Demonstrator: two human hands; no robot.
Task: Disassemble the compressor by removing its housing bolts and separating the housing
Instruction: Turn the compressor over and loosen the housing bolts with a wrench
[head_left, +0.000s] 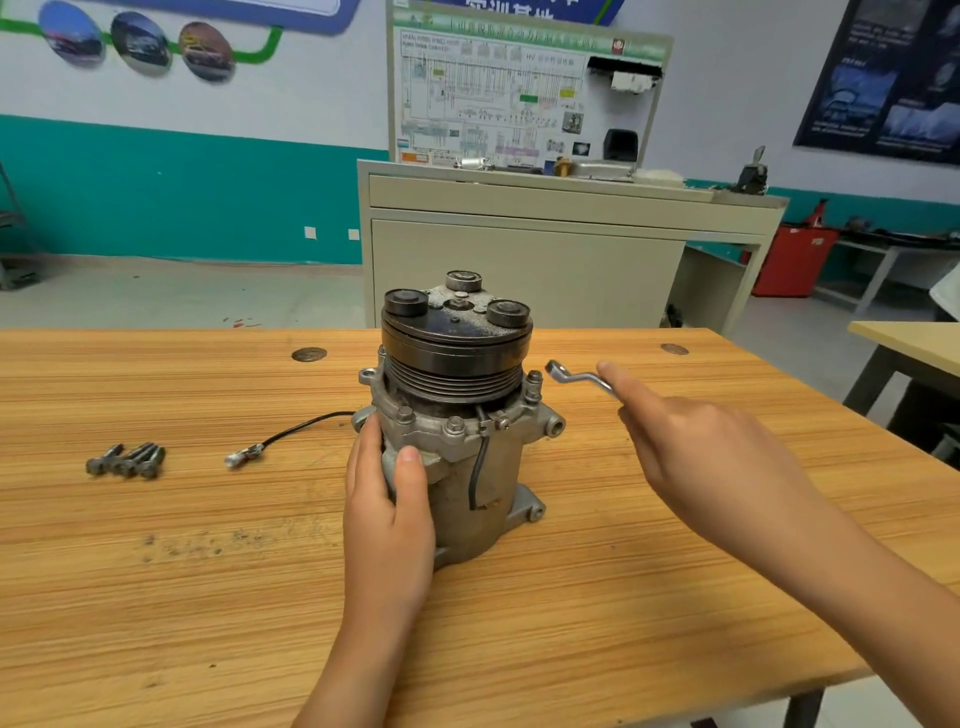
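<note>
Bolt removal: left hand (387, 499) is gripping the compressor (457, 415); right hand (691, 441) is holding a ring spanner (576, 376), likely needing seating on a remaining housing bolt (455, 425).

light: bright, even, diffuse indoor | shadows: faint, soft-edged on wooden table (597, 597) close beneath left hand (387, 514) gripping compressor (457, 415) | glare: small glints on offset ring wrench (576, 376) in right hand (691, 447) | focus: wall posters (140, 44) far beyond grips soft | edges: wide-angle stretch at corners
</note>
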